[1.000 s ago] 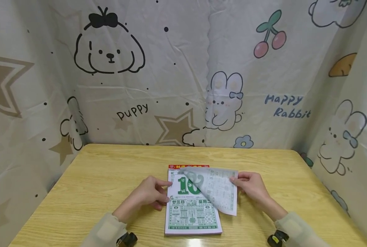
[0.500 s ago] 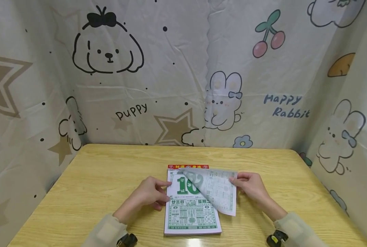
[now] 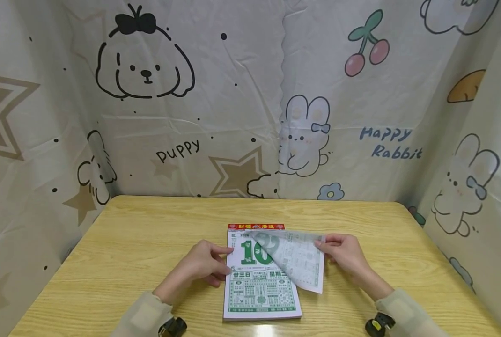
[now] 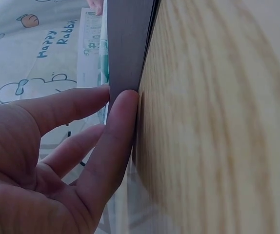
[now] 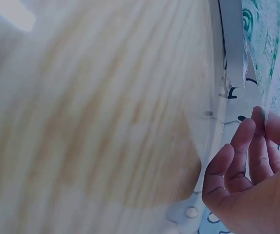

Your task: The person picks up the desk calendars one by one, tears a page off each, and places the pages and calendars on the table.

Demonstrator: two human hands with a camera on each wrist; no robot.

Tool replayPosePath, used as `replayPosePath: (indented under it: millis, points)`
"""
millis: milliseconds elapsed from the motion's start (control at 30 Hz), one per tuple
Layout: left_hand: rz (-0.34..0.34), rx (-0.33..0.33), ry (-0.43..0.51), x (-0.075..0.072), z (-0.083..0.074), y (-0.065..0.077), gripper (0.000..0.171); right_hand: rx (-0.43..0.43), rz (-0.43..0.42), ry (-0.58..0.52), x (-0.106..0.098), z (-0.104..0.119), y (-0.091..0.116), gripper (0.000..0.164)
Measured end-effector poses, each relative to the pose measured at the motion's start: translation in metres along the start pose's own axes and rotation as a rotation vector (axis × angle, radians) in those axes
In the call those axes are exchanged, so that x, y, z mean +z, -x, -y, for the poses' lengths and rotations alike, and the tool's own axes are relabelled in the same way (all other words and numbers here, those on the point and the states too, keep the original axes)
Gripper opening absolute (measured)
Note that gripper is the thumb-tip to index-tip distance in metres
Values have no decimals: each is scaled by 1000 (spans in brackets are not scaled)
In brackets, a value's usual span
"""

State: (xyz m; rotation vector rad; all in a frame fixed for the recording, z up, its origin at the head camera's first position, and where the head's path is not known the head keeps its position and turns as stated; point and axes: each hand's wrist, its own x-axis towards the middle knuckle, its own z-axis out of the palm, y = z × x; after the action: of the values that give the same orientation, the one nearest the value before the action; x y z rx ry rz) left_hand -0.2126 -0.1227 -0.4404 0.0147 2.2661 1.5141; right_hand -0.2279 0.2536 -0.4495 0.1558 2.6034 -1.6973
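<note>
A thick tear-off calendar (image 3: 261,295) with green print and a red header strip lies flat on the table. Its top page (image 3: 303,257) is folded back diagonally to the right, its pale reverse side showing, over a sheet with a large green 10. My right hand (image 3: 345,252) pinches this page near its right edge between thumb and finger; in the right wrist view, the lifted page (image 5: 267,53) stands up from the block. Against the calendar's left side, my left hand (image 3: 206,262) rests its extended fingertips, seen close at the block's side (image 4: 128,48) in the left wrist view.
The light wooden table (image 3: 149,243) extends around the calendar on all sides. A patterned cloth (image 3: 233,117) with cartoon drawings hangs behind and along both sides. Black wrist cameras sit at both sleeves (image 3: 145,313).
Both hands stay almost where they were, and the page keeps its fold. The head view has shifted very slightly.
</note>
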Motion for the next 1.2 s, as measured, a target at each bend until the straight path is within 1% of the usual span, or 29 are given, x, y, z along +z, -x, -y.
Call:
replayPosePath:
  millis: [67, 200, 400, 667, 967, 1200]
  points:
    - [-1, 3, 7, 0, 0, 0, 56, 6, -10, -5, -2, -1, 0, 27]
    - [-10, 0, 0, -1, 1, 0, 56, 16, -33, 20, -7, -2, 0, 27]
    - [-24, -19, -18, -3, 2, -1, 57, 22, -25, 18, -11, -2, 1, 27]
    - [-9, -12, -12, -2, 4, -4, 57, 35, -28, 20, -12, -1, 2, 30]
    - [4, 0, -9, 0, 4, -4, 56, 39, -29, 30, -16, -3, 2, 34]
    - [0, 0, 0, 0, 4, -4, 57, 41, -35, 42, -21, -3, 2, 38]
